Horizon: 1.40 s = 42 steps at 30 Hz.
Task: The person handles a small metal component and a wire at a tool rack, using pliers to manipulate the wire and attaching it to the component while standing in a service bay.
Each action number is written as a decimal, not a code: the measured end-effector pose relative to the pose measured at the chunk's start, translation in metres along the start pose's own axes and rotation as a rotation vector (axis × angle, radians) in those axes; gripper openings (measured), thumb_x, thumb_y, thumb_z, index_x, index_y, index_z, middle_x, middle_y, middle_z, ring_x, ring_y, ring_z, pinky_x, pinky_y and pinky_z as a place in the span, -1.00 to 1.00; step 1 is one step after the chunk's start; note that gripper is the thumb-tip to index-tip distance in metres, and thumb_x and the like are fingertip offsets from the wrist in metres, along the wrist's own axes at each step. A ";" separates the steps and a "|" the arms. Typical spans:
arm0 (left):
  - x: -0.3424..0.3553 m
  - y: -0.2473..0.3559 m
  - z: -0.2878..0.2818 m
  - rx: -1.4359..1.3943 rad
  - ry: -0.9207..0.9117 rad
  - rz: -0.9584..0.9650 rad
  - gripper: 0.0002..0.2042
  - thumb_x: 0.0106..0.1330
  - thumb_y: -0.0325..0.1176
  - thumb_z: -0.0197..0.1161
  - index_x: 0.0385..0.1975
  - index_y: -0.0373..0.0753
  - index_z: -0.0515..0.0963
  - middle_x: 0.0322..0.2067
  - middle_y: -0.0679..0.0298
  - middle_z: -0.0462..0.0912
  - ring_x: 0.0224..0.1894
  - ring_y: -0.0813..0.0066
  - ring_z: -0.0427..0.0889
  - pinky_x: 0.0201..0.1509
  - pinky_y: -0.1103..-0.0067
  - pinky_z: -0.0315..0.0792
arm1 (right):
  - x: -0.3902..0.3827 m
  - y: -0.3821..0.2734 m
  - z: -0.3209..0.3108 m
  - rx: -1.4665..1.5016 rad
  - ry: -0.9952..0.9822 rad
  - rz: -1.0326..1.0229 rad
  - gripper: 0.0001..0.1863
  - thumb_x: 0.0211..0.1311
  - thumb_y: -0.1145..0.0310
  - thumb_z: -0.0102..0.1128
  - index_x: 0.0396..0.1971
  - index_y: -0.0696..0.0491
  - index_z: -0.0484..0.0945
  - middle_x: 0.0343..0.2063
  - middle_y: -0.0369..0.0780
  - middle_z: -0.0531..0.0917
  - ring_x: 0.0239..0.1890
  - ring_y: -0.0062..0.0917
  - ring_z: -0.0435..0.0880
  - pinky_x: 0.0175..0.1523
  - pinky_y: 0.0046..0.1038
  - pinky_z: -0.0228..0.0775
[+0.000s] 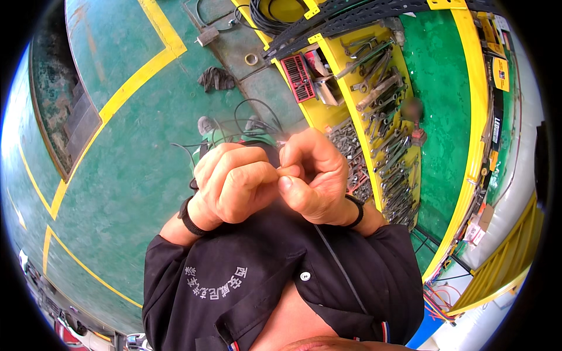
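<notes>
My left hand (234, 181) and my right hand (314, 175) meet at the fingertips in front of my chest. Both are closed in a pinch, with fingers curled. A thin black cable (257, 100) loops out beyond the hands, and more of it reaches out left of my left hand. It appears held between the fingers, though the pinched spot itself is hidden. From below my right hand, a thin dark cord (339, 263) runs down across my dark shirt. Each wrist wears a black band.
Right of my hands, a yellow rack (366, 126) bears many wrenches and small sockets. A red bit case (298, 78) sits on it, near coiled black hose (275, 11). On the green floor (129, 158) lie a dark rag (216, 79) and a tape roll (251, 59). A pit (58, 93) opens at left.
</notes>
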State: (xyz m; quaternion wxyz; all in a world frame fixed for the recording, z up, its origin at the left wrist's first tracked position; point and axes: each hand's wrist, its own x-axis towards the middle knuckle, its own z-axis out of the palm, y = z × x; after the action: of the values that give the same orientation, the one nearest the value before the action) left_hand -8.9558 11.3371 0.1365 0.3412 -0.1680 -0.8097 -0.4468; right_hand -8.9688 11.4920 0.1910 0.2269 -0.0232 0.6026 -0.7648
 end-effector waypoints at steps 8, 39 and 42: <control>0.003 0.002 0.005 -0.063 -0.012 -0.026 -0.62 -0.02 -0.47 0.59 -0.30 -0.16 0.47 -0.43 0.32 0.60 -0.52 0.43 0.55 -0.45 0.57 0.44 | -0.001 -0.004 -0.007 -0.044 -0.002 0.023 -0.75 0.13 0.59 0.30 -0.29 0.03 0.42 -0.45 -0.52 0.40 -0.47 -0.95 0.25 -0.41 -0.79 0.13; -0.007 0.012 0.000 -0.157 0.061 -0.018 -0.67 -0.04 -0.42 0.59 -0.26 -0.16 0.64 -0.42 0.38 0.64 -0.53 0.51 0.60 -0.48 0.61 0.44 | -0.025 0.005 -0.007 -0.046 -0.068 0.039 -0.70 0.09 0.59 0.35 -0.24 0.06 0.41 -0.46 -0.50 0.43 -0.46 -0.95 0.27 -0.42 -0.77 0.14; -0.012 0.011 -0.003 -0.178 0.054 0.020 -0.67 -0.03 -0.43 0.59 -0.25 -0.17 0.63 -0.43 0.38 0.64 -0.54 0.49 0.60 -0.50 0.61 0.43 | -0.024 0.007 -0.008 -0.103 -0.073 -0.043 -0.68 0.08 0.58 0.36 -0.23 0.05 0.41 -0.46 -0.50 0.45 -0.48 -0.95 0.27 -0.42 -0.78 0.14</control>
State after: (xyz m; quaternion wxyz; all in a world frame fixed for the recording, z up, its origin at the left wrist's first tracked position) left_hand -8.9403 11.3411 0.1356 0.3510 -0.1935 -0.7558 -0.5178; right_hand -8.9471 11.5069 0.1887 0.2309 -0.0757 0.6316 -0.7362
